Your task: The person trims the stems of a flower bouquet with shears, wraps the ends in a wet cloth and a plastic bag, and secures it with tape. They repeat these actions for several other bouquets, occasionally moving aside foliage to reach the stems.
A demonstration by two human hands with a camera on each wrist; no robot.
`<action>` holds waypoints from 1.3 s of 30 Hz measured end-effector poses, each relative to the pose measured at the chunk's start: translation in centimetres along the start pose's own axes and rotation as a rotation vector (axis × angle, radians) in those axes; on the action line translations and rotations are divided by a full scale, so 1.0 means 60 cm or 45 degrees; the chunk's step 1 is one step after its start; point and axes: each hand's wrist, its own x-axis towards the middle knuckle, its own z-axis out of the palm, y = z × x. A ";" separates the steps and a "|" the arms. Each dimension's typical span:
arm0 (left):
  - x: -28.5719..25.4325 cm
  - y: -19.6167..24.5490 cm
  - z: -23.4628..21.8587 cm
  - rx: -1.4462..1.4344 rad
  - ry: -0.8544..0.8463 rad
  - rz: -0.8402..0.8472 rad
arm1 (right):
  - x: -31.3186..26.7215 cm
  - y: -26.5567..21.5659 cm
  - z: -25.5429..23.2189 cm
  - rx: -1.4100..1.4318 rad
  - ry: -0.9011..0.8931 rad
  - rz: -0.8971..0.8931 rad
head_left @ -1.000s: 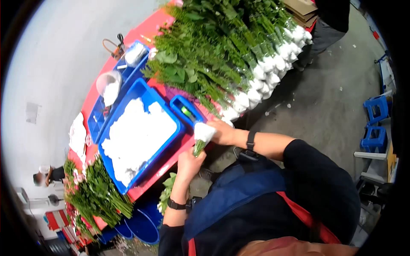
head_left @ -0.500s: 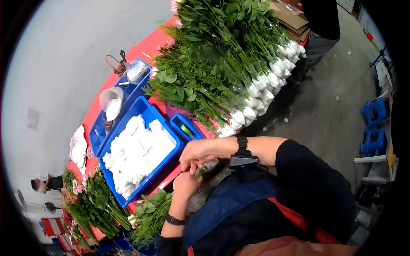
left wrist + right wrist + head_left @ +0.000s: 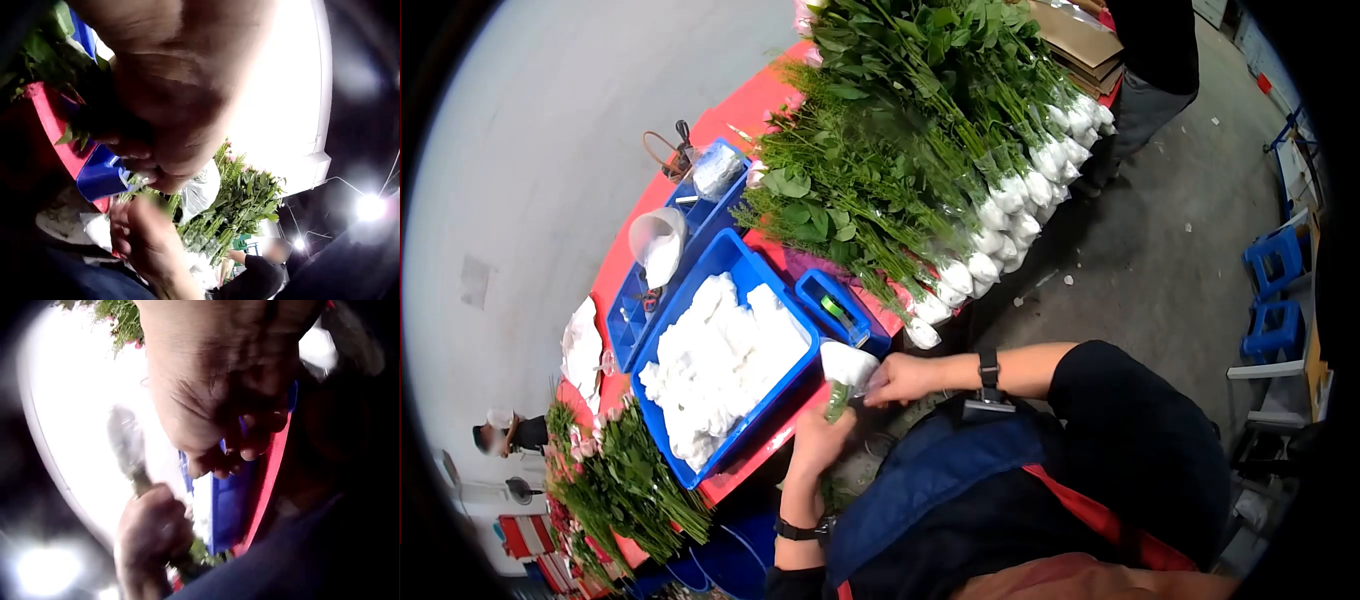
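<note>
My left hand (image 3: 823,437) grips a small bunch of green stems (image 3: 837,402) just below their white-padded end (image 3: 848,366). That end stands up over the table's front edge, beside the blue bin. In the right wrist view, a clear plastic bag (image 3: 127,440) covers the end and rises out of the left fist (image 3: 153,528). My right hand (image 3: 908,378) is close beside the wrapped end, its fingertips near the plastic with a faint translucent sheen there. Its fingers (image 3: 215,467) look curled in the right wrist view; I cannot tell whether they pinch anything.
A blue bin (image 3: 800,362) of white cotton-like wads sits on the red table (image 3: 785,415), next to a small blue tray (image 3: 870,345) with green tape. Wrapped rose bunches (image 3: 900,150) lie behind. A divided blue tray (image 3: 622,350) holds a plastic cup (image 3: 658,240). Blue stools (image 3: 1272,262) stand at right.
The right hand crossed over the left and has drawn back to the right. The white end, covered half a second ago, shows again above the left hand. The leafy part of the bunch has swung lower.
</note>
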 end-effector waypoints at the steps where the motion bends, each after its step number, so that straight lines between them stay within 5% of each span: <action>1: 0.013 -0.011 0.006 0.115 0.119 0.079 | -0.013 -0.019 0.011 0.067 -0.034 -0.043; 6: 0.028 0.036 0.043 0.736 0.320 0.212 | -0.026 -0.078 0.018 0.385 0.055 0.096; 7: 0.034 0.049 0.040 0.818 0.264 0.224 | -0.033 -0.082 0.014 0.306 0.088 -0.067; 10: 0.042 0.082 0.041 1.055 0.148 0.361 | -0.070 -0.090 -0.024 -1.220 0.865 -1.097; 11: 0.042 0.095 0.045 1.129 0.157 0.480 | -0.077 -0.086 -0.034 -1.422 0.832 -1.131; 14: 0.044 0.142 0.072 1.360 0.234 0.861 | -0.095 -0.067 -0.044 -1.221 0.283 -0.277; 15: 0.044 0.176 0.073 1.381 0.111 0.824 | -0.101 -0.059 -0.053 -1.066 0.328 -0.171; 16: 0.040 0.220 0.064 1.400 -0.012 0.784 | -0.111 -0.055 -0.064 -1.037 0.412 -0.194; 18: 0.034 0.278 0.045 1.367 0.184 1.096 | -0.137 -0.041 -0.087 -0.954 0.773 -0.285; 20: 0.025 0.328 0.022 1.141 0.476 1.699 | -0.172 -0.063 -0.124 -0.855 1.235 -0.487; 22: 0.022 0.336 0.011 1.012 0.560 1.769 | -0.210 -0.090 -0.180 -0.869 1.484 -0.423; 26: 0.044 0.269 -0.014 0.914 0.658 1.491 | -0.294 -0.119 -0.344 -0.879 2.012 -0.100; 30: 0.045 0.135 -0.036 0.969 0.599 1.070 | -0.360 -0.100 -0.537 -1.166 2.333 -0.029; 36: -0.004 -0.048 -0.020 0.891 0.535 0.572 | -0.343 -0.047 -0.714 -1.211 2.270 0.412; 39: -0.028 -0.092 -0.006 0.871 0.477 0.442 | -0.300 0.008 -0.752 -1.239 1.965 0.473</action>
